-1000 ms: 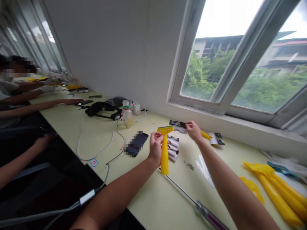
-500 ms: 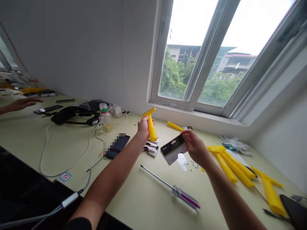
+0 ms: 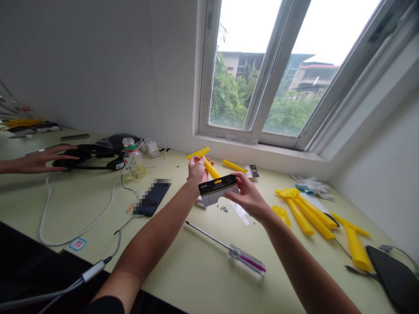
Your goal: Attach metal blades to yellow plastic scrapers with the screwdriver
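Taking the printed card (image 3: 212, 188) as the centre of the dial, a clear bottle (image 3: 139, 170) with a green-banded neck stands between nine and ten o'clock, a little yellowish liquid at its bottom. The printed card is folded, black above and pale below; whether it holds anything cannot be told.

The left hand (image 3: 197, 170) is closed around a yellow scraper (image 3: 211, 168) just below its head. That scraper's head lies toward eleven o'clock, and its handle slants down until the card hides the lower end. The right hand (image 3: 250, 194) is pinched, thumb and fingers gripping the card's three o'clock end. Another person's hand (image 3: 46, 161), fingers spread, is at the one black headset (image 3: 94, 157), toward nine o'clock.

Toward three to four o'clock on the table (image 3: 170, 279) lie what look like three yellow scrapers (image 3: 301, 218) in a bunch, with one separate scraper (image 3: 356, 246) farther out. One yellow handle (image 3: 233, 165) lies between one and two, next to a second card (image 3: 253, 172). One screwdriver (image 3: 247, 259) lies at six, its tip pointing toward ten. Several small screws (image 3: 224, 209), too tiny to count surely, sit between five and six, near some white strips (image 3: 240, 213) at four. One phone (image 3: 152, 203) lies at nine, and pale gloves (image 3: 316, 187) at three.
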Motion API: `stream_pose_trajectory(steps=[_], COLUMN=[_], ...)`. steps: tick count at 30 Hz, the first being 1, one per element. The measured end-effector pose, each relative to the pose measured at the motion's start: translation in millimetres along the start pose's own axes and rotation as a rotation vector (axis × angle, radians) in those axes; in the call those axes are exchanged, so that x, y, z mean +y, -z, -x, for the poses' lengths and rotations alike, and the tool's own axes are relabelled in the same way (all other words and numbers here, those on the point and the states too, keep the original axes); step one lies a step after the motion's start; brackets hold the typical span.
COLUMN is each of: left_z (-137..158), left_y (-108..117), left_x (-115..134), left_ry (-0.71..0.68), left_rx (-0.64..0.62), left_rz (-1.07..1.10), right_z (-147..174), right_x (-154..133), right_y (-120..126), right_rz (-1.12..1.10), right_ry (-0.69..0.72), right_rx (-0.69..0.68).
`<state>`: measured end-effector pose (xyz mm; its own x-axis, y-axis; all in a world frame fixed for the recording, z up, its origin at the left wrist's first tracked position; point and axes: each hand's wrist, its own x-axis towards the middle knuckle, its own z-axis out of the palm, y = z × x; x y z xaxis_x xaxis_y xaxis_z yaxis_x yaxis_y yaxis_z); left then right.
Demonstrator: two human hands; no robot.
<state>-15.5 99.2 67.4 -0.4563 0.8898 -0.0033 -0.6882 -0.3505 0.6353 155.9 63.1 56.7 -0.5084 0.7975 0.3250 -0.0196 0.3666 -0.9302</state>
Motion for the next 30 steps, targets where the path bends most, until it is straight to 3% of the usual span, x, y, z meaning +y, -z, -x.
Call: stream_pose_trajectory(steps=[7, 12, 14, 19, 26, 30], left_z=[8, 15, 17, 19, 19, 20], left_y=[-4, -9, -9, -7, -9, -9], left_x=[3, 2, 3, 5, 32, 59], left_ry=[0.065, 0.088, 0.117, 0.172, 0.072, 0.030], left_rx=[-0.097, -0.221, -0.249, -0.346, -0.545, -0.565], left_rz=[-0.086, -0.101, -0.100, -0.150, -0.640, -0.680], right_z=[-6, -4, -2, 1, 2, 0], right_x=[13, 18, 19, 18, 14, 9], right_y=[1, -13, -16, -11, -9, -2], right_rz=[-0.069, -0.317, -0.393, -0.528, -0.598, -0.616], right_ry=[0.091, -0.018, -0.094, -0.218, -0.038, 0.057], right_rx=[0.250, 0.353, 0.343, 0.166, 0.269, 0.380])
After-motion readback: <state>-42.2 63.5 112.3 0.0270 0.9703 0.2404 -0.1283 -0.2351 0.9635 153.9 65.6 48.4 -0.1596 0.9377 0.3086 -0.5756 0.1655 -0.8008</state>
